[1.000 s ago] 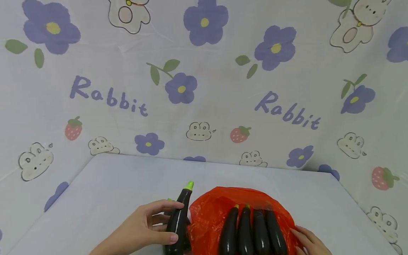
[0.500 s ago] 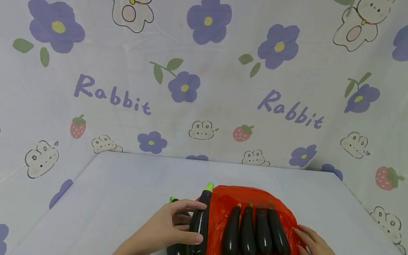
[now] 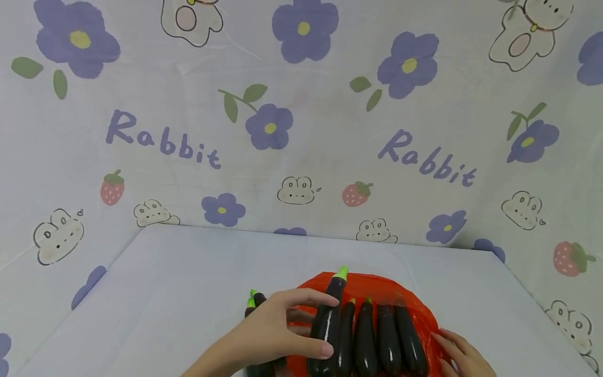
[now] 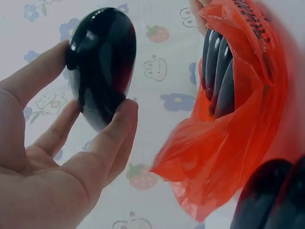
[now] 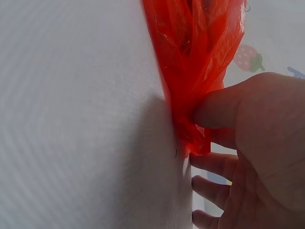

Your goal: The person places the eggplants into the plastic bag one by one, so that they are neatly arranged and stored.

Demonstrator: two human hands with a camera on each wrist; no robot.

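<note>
On the bag (image 3: 414, 309), four eggplants (image 3: 377, 337) lie; your left hand (image 3: 278, 335) grips a fifth (image 3: 328, 319), your right hand (image 3: 464, 356) pinches the bag's edge, two (image 3: 254, 303) remain.

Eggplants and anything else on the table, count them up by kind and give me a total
Eggplants: 7. One held in the left hand at, four lying on the bag at, two on the table behind the hand at.
Red plastic bags: 1, edge pinched by the right hand.
Total: 8.
</note>
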